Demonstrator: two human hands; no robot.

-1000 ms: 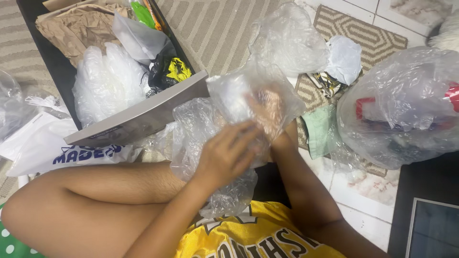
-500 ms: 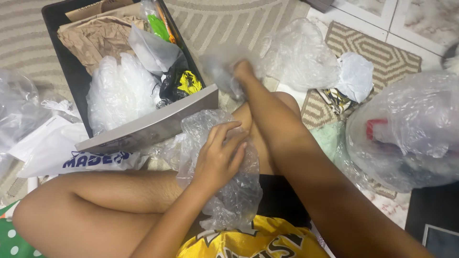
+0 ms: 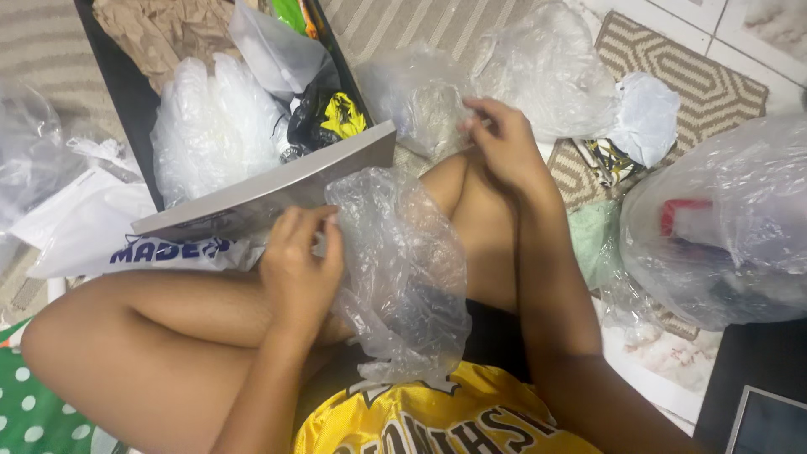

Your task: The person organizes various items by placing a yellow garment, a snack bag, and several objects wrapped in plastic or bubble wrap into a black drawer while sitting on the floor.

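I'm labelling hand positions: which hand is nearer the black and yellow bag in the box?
Left. The left hand rests on the clear plastic bag just below the box holding the black and yellow bag; the right hand is farther off, right of it.

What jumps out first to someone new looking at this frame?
The crumpled clear plastic bag draped over the person's lap at centre, its edge pinched by the left hand. The right hand rests on the raised knee beside another clear bag. Upper left, a black box is stuffed with bags and brown paper.
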